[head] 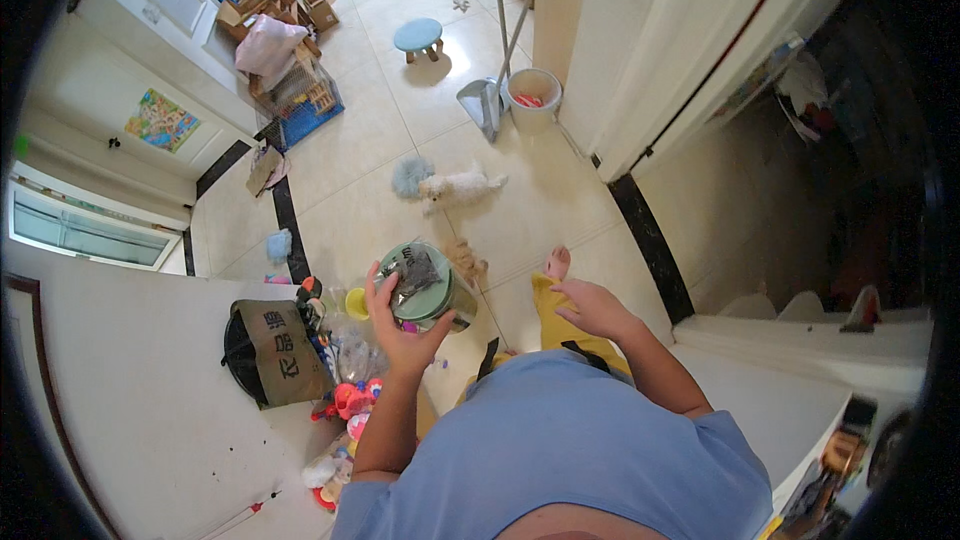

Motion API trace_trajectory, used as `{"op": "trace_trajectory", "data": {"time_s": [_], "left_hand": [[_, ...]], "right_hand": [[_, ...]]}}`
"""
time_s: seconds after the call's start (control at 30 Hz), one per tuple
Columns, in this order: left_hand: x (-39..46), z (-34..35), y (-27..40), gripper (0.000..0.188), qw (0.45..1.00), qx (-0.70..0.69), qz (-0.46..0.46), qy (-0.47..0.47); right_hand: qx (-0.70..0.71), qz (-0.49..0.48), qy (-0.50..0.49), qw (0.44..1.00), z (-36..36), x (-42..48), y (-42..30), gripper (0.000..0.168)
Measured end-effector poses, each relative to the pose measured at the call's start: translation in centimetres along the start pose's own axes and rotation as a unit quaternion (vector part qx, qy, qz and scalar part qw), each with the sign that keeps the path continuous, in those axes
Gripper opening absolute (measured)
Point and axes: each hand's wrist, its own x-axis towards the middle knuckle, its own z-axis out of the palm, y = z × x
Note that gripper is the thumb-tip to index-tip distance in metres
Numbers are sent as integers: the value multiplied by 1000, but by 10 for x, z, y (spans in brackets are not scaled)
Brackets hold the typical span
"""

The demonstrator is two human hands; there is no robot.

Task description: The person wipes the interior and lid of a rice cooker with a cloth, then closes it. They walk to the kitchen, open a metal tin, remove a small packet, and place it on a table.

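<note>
My left hand (401, 330) grips a round canister (463, 307) with a pale green lid, fingers on one side and thumb on the other. A clear plastic packet (416, 270) with dark contents and printing lies on the lid, near my fingertips. My right hand (596, 307) hangs empty over the leg of my yellow trousers (551, 319), fingers loosely apart. Past the canister, a small white dog (461, 187) is on the tiles beside a grey-blue fluffy thing (412, 177). A brown furry animal or plush (466, 261) is partly hidden behind the canister.
Toys (352, 399) and a brown bag (289, 352) bearing writing are at the left. Ahead stand a blue stool (418, 35), a dustpan (484, 105), a bucket (534, 94) and a wire cage (307, 105) near cardboard boxes. A dark doorway (810, 187) opens at right.
</note>
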Motion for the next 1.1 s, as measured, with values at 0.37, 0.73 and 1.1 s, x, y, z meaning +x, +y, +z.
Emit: {"op": "trace_trajectory", "data": {"time_s": [0.37,0.73,1.1], "left_hand": [[221,112,-46,85,994,88,-8,65],[420,213,-117,82,994,22,-37,99],[747,283,-323,82,999,-33,6,-8]], "right_hand": [[-30,-49,38,998,-188,267,96,33],[33,-122,68,990,-308,481,95,30],[78,6,155,985,-373,791,91,30]]}}
